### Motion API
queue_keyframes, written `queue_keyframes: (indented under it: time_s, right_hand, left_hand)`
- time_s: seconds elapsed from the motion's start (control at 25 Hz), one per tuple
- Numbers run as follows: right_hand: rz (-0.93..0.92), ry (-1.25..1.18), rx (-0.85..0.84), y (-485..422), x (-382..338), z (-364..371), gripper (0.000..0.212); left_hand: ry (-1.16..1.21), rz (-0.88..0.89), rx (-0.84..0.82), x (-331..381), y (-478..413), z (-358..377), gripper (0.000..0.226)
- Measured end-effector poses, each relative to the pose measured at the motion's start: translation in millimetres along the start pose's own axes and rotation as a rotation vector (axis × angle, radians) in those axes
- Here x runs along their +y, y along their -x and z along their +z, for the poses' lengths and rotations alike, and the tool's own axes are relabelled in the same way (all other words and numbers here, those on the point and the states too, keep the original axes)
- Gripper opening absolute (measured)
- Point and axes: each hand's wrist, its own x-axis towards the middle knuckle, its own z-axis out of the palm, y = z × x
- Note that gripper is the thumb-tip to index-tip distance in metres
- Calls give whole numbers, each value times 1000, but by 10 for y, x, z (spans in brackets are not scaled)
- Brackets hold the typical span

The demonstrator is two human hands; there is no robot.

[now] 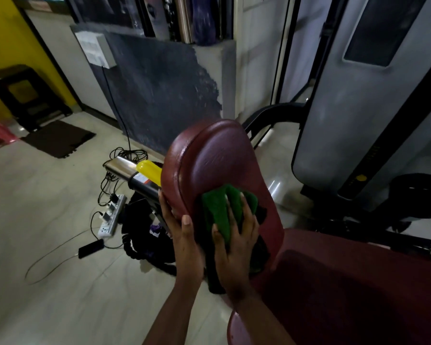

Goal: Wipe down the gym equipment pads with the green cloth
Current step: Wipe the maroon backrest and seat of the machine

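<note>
A dark red padded backrest stands upright in the middle of the head view, with a matching red seat pad below it at the lower right. My right hand presses the green cloth flat against the lower front of the backrest, fingers spread over the cloth. My left hand grips the backrest's left edge, thumb on the front and fingers behind.
Left of the pad the tiled floor holds a power strip with tangled cables, a phone, a steel and yellow bottle and a dark bag. A grey weight machine rises at the right. A dark mat lies far left.
</note>
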Motion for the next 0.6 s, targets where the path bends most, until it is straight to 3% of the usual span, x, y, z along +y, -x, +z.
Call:
queue_keyframes:
  time_s: [0.12,0.28,0.48,0.6]
  right_hand:
    - [-143,160,22,-283,-302,84,48]
    - [-287,240,16,-799,-597,88,49]
    - [-176,87,81,-1348,-628,73,47]
    - [-34,41,138,-1563,-506,31,62]
  left_hand:
    - [33,30,-27,178,-166,-12,58]
    - [35,42,-45,210,-245,-21,80]
    - [-63,-22,-28,209,-217,20,72]
    - [-167,-21,-34,267,-195,42,61]
